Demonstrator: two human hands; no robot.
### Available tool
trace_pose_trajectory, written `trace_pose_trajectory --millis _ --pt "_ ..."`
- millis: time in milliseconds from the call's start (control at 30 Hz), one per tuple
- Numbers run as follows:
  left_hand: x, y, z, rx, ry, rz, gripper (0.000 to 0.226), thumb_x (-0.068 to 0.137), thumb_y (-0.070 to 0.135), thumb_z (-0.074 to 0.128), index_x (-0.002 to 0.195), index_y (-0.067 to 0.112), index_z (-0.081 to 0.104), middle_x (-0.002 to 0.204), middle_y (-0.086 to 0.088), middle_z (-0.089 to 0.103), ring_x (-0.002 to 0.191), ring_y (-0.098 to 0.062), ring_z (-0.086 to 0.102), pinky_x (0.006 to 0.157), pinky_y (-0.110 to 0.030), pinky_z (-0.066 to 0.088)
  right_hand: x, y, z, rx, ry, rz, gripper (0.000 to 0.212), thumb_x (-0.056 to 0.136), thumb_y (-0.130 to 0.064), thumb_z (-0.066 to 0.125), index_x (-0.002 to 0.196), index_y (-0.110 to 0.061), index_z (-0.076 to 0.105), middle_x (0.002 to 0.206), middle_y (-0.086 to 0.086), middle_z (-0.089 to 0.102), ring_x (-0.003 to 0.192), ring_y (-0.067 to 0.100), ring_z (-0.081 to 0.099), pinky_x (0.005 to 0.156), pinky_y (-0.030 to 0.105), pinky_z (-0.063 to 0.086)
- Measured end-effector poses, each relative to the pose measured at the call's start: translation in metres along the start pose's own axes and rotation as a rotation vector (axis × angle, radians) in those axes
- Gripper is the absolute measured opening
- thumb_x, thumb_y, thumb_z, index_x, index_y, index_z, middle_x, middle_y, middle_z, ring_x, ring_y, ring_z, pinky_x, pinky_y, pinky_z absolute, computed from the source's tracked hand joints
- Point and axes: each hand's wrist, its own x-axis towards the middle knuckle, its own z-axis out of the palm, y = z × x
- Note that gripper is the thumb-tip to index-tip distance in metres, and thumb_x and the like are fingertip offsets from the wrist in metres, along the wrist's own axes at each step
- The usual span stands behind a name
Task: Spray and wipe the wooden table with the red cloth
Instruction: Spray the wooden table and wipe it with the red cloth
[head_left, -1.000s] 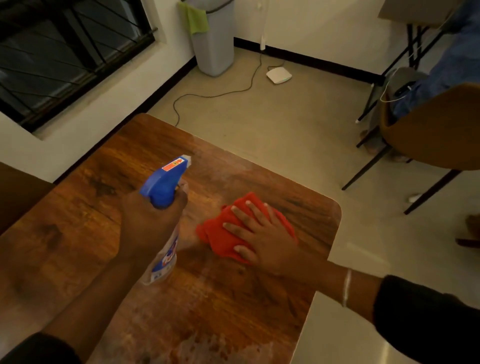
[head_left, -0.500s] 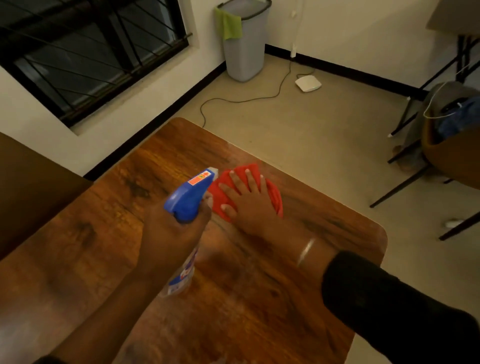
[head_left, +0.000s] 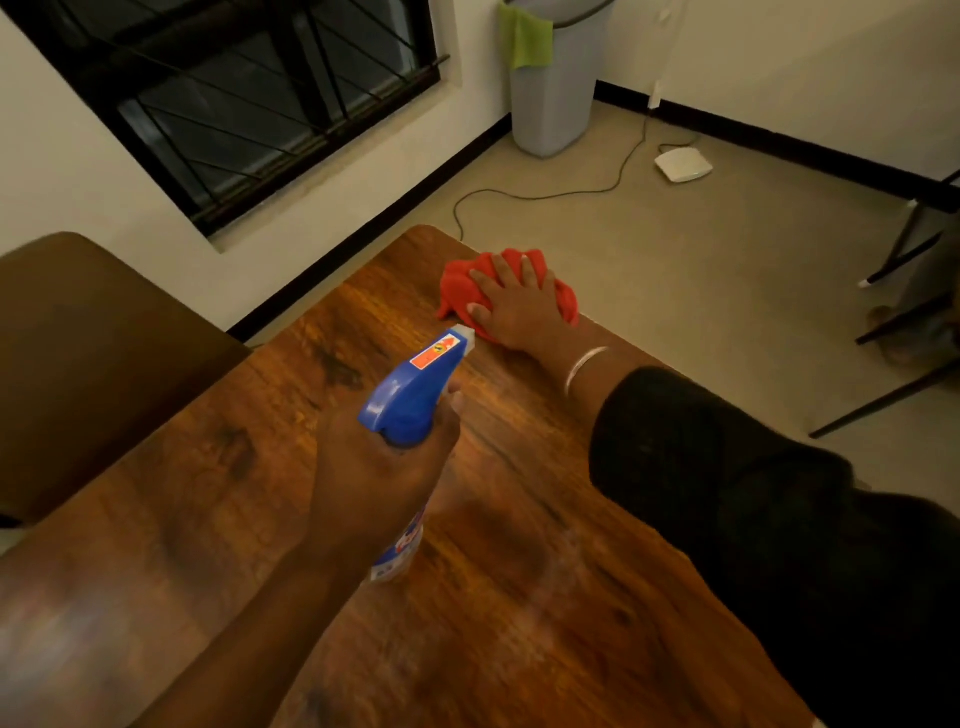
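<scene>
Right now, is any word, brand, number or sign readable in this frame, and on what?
Nothing can be read.
Red sticker on the spray bottle head: a small emblem and print, too blurred.
Bottle body label, below the left hand: mostly hidden, blurred, unreadable.

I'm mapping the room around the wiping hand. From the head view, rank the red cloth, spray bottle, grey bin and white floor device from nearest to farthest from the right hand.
1. Red cloth, under the right hand.
2. Spray bottle, nearer the camera, in the left hand.
3. and 4. Grey bin by the wall and white floor device: too close to call.
</scene>
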Motion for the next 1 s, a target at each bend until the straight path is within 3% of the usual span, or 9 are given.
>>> trace_pose_trajectory --millis 67,167,300,433,567,700,833,933,1000 --pt "0.003 0.002 0.001 0.01 -0.019 -0.02 0.03 0.081 0.045 0.072 0.085 0.017 0.063 0.065 -0.019 0.06 0.058 -0.026 0.062 0.054 -0.03 0.054 -0.021 0.006 0.003 -0.004 0.03 -0.033 0.068 0.108 -0.065 0.027 0.168 -0.037 0.011 0.177 0.004 0.0 0.162 0.041 -0.003 0.127 0.066 0.001" --pt "0.011 0.002 -0.001 -0.004 -0.069 -0.022 0.03 0.083 0.044 0.069 0.091 0.016 0.067 0.067 -0.017 0.063 0.056 -0.028 0.063 0.056 -0.042 0.055 -0.088 0.035 0.017 -0.017 0.051 -0.025 0.067 0.107 -0.068 0.022 0.167 -0.043 0.009 0.177 0.0 -0.002 0.162 0.036 -0.006 0.128 0.064 0.002" --pt "0.018 -0.002 -0.003 -0.03 -0.076 -0.013 0.042 0.082 0.051 0.065 0.091 0.01 0.064 0.064 -0.017 0.06 0.054 -0.029 0.062 0.055 -0.047 0.054 -0.173 0.074 0.038 -0.07 0.098 -0.039 0.066 0.106 -0.073 0.015 0.165 -0.046 0.012 0.177 -0.003 0.005 0.163 0.032 -0.002 0.126 0.062 0.001" --pt "0.019 -0.005 -0.004 -0.013 -0.075 0.0 0.042 0.081 0.052 0.063 0.091 0.011 0.064 0.066 -0.015 0.063 0.056 -0.027 0.064 0.058 -0.043 0.056 -0.123 0.067 0.028 -0.069 0.076 -0.041 0.067 0.103 -0.075 0.012 0.165 -0.048 0.011 0.177 -0.002 0.003 0.162 0.036 -0.002 0.126 0.067 0.005" --pt "0.013 -0.003 -0.002 0.015 -0.036 -0.003 0.04 0.077 0.055 0.064 0.083 0.016 0.061 0.061 -0.013 0.06 0.051 -0.025 0.06 0.05 -0.03 0.054 -0.025 0.03 0.01 -0.027 0.044 -0.034 0.067 0.105 -0.07 0.023 0.165 -0.043 0.016 0.177 0.002 0.005 0.161 0.042 0.003 0.125 0.069 0.008" --pt "0.008 0.001 0.008 0.068 -0.046 0.037 0.042 0.08 0.055 0.068 0.079 0.015 0.058 0.058 -0.014 0.055 0.05 -0.025 0.055 0.047 -0.028 0.048 -0.016 0.014 0.01 -0.015 0.056 -0.041 0.067 0.106 -0.067 0.026 0.166 -0.039 0.019 0.177 0.004 0.008 0.161 0.043 0.002 0.125 0.07 0.004" --pt "0.01 0.009 0.01 0.084 -0.067 0.056 0.046 0.081 0.047 0.065 0.08 0.002 0.058 0.059 -0.017 0.055 0.05 -0.029 0.053 0.05 -0.039 0.048 -0.117 0.037 0.031 -0.01 0.082 -0.102 0.064 0.106 -0.067 0.021 0.166 -0.042 0.018 0.177 0.001 0.006 0.163 0.036 -0.003 0.127 0.068 0.001" --pt "0.015 0.009 0.007 0.04 -0.077 0.059 0.023 0.087 0.033 0.068 0.073 0.02 0.056 0.057 0.007 0.06 0.052 -0.009 0.061 0.051 -0.015 0.048 -0.229 0.046 0.056 -0.02 0.1 -0.104 0.06 0.109 -0.066 0.019 0.165 -0.046 0.016 0.177 -0.002 0.001 0.163 0.035 -0.007 0.126 0.069 0.0" --pt "0.015 0.008 0.006 0.031 -0.083 0.07 0.02 0.088 0.03 0.067 0.074 0.022 0.056 0.058 0.007 0.062 0.054 -0.006 0.062 0.053 -0.013 0.049 -0.301 0.046 0.073 -0.042 0.088 -0.14 0.062 0.109 -0.065 0.022 0.166 -0.046 0.011 0.178 -0.003 -0.001 0.163 0.035 -0.006 0.124 0.069 0.001"
